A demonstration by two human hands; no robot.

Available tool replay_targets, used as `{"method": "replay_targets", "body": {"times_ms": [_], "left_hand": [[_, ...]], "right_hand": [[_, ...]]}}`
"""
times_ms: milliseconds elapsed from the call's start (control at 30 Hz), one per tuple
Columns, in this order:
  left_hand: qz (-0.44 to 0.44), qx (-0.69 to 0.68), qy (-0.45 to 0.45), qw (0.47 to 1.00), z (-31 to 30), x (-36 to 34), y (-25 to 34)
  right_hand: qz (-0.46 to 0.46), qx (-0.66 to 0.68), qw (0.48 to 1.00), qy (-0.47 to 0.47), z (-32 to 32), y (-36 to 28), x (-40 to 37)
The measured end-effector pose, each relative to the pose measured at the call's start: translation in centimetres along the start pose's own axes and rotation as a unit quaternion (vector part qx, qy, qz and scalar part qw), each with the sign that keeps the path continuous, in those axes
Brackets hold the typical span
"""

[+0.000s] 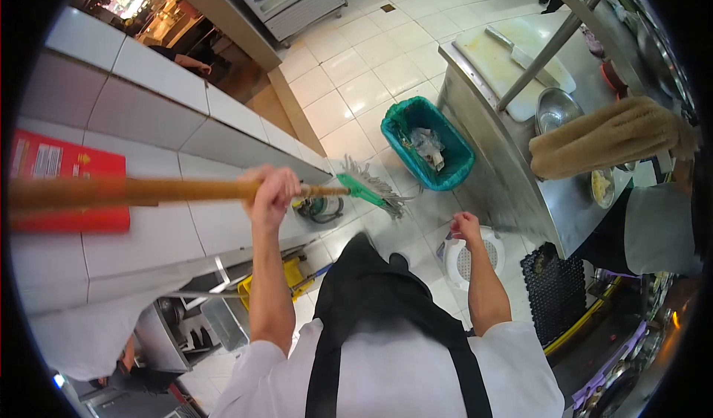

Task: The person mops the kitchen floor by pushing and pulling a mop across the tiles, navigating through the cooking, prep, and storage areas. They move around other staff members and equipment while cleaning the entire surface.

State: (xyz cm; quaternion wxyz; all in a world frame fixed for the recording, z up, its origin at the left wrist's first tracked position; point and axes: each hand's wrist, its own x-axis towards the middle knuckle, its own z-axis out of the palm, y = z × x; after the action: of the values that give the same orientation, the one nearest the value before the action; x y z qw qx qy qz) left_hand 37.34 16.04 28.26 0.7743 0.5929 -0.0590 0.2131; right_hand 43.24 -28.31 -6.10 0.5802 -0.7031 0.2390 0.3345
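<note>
My left hand [272, 196] is wrapped around the wooden handle of a mop [134, 192]. The handle runs across the left of the view, and its green head [362, 190] with grey strands [390, 199] hangs over the tiled floor. Close beyond the strands stands a bin [445, 176] lined with a green bag, some rubbish inside it. My right hand [466, 227] hangs with its fingers curled in and nothing visible in them. Below that hand, on the floor, is a white plastic stool [475, 258].
At right, a steel counter [512, 169] bears a cutting board [486, 57], a knife [523, 61], a metal bowl [555, 109] and a brown towel [605, 137]. A red box [70, 158] sits on the left ledge. Co-workers stand at both sides. A black mat [553, 295] lies right.
</note>
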Motion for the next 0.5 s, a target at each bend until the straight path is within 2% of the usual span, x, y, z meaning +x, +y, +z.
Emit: {"method": "replay_targets", "body": {"times_ms": [133,233,300,333,433,500], "left_hand": [[-0.007,0.012,-0.059,0.998,-1.6,12.7,-1.7],[0.024,0.003,0.004,1.0,-4.6,21.3,-4.4],[0.03,-0.002,0.005,1.0,-7.1,27.1,-6.2],[0.023,-0.005,-0.001,1.0,-8.1,29.6,-6.9],[-0.04,0.016,0.107,0.993,-10.7,36.2,-9.4],[-0.065,0.033,0.132,0.988,-13.2,40.4,-11.2]], "right_hand": [[0.033,-0.084,0.995,0.032,-1.3,1.6,3.1],[0.1,-0.079,0.986,0.108,-2.4,1.9,3.8],[0.134,-0.025,0.979,0.151,-2.1,1.0,4.1],[0.15,0.017,0.974,0.172,-1.5,0.8,3.4],[0.226,0.114,0.941,0.225,2.9,-2.0,2.6],[0.264,0.073,0.946,0.174,7.3,-5.5,2.4]]}}
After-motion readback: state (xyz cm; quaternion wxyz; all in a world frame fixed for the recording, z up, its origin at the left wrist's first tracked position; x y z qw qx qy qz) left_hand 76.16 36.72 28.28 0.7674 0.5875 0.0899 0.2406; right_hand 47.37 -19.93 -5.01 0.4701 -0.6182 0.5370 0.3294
